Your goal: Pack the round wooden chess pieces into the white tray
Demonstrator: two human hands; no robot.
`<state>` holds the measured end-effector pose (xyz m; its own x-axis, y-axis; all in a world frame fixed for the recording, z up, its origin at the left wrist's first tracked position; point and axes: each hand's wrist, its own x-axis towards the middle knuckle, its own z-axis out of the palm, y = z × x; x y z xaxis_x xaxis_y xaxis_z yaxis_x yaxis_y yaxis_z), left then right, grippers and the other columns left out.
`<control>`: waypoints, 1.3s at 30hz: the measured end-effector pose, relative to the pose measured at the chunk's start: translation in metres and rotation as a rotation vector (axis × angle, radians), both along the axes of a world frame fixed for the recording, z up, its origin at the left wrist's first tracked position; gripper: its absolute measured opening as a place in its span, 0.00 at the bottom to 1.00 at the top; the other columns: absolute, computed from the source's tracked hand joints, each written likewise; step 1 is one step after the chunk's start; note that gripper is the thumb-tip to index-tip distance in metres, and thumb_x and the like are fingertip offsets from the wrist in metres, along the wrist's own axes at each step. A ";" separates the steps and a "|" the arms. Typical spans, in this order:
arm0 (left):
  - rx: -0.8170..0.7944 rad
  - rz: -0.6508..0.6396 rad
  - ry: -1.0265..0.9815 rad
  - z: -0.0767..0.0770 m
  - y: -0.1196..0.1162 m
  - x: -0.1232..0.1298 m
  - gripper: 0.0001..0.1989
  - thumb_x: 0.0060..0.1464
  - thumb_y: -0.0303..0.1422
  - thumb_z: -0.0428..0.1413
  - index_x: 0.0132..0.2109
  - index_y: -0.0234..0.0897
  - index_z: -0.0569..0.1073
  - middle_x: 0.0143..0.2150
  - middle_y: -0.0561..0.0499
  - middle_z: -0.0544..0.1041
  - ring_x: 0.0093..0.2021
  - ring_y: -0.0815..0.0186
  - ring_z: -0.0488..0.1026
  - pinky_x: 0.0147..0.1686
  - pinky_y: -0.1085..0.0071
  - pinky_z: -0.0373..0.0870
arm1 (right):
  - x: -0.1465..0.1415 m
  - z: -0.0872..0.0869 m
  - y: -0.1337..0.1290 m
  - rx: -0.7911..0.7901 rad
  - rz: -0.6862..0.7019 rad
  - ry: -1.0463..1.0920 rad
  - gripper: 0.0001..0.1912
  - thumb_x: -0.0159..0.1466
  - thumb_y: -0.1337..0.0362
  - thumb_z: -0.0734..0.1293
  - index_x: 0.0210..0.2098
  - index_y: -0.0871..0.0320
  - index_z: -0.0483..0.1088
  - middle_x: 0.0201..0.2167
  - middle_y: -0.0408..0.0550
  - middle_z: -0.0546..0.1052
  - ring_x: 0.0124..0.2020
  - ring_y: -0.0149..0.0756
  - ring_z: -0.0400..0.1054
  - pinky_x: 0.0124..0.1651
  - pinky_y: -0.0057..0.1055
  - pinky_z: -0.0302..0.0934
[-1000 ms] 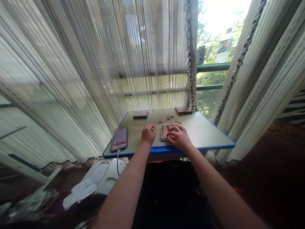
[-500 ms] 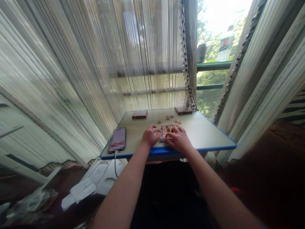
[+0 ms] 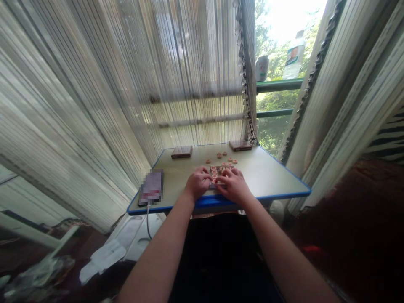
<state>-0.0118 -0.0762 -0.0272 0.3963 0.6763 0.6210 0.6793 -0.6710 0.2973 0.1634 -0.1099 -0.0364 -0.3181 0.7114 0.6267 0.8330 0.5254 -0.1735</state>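
A small shallow box [image 3: 213, 186] sits near the front edge of the table. Round wooden Chinese chess pieces [image 3: 214, 172] lie in rows inside it. At the box's left side, my left hand [image 3: 198, 182] has bent fingers, their tips against its edge. My right hand [image 3: 234, 183] reaches over the box from the right, fingers curled down on a piece near its front. The hand covers much of the right half of the box. Several loose pieces [image 3: 219, 155] lie on the table behind the box.
Two flat brown boxes [image 3: 182, 152] [image 3: 240, 145] stand at the back of the blue-edged table [image 3: 271, 172]. A phone [image 3: 151, 187] with a white cable lies at the left edge. Sheer curtains [image 3: 195, 75] hang behind; a can and a bottle [image 3: 294, 57] stand by the window.
The view has shifted slightly, moving the scene a little left. My right thumb and fingers have moved toward the box's front left pieces; my left fingertips are closer to them.
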 end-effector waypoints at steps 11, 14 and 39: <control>-0.087 0.105 -0.126 0.001 0.005 -0.004 0.15 0.44 0.21 0.46 0.34 0.35 0.76 0.37 0.48 0.68 0.38 0.66 0.68 0.43 0.70 0.66 | 0.008 -0.003 0.002 0.034 -0.010 0.297 0.10 0.58 0.60 0.63 0.35 0.53 0.75 0.35 0.48 0.71 0.40 0.39 0.59 0.48 0.36 0.51; -0.116 0.136 -0.124 -0.001 0.007 -0.004 0.16 0.44 0.20 0.45 0.36 0.35 0.74 0.38 0.48 0.68 0.37 0.66 0.68 0.42 0.70 0.67 | 0.020 0.005 0.020 -0.013 -0.027 0.410 0.11 0.58 0.61 0.63 0.35 0.55 0.75 0.35 0.49 0.72 0.41 0.39 0.61 0.49 0.35 0.53; -0.087 0.390 -0.250 0.005 0.133 0.016 0.21 0.59 0.39 0.39 0.26 0.36 0.69 0.22 0.51 0.74 0.25 0.67 0.71 0.28 0.73 0.62 | 0.049 0.017 0.151 -0.317 -0.011 -0.037 0.09 0.54 0.57 0.66 0.30 0.54 0.76 0.30 0.48 0.75 0.36 0.38 0.61 0.38 0.31 0.56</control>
<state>0.0042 0.0573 -0.0223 -0.0518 0.7985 0.5998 0.7761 -0.3458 0.5274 0.2127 0.0411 -0.0197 -0.3279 0.8729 0.3612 0.8473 0.4409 -0.2962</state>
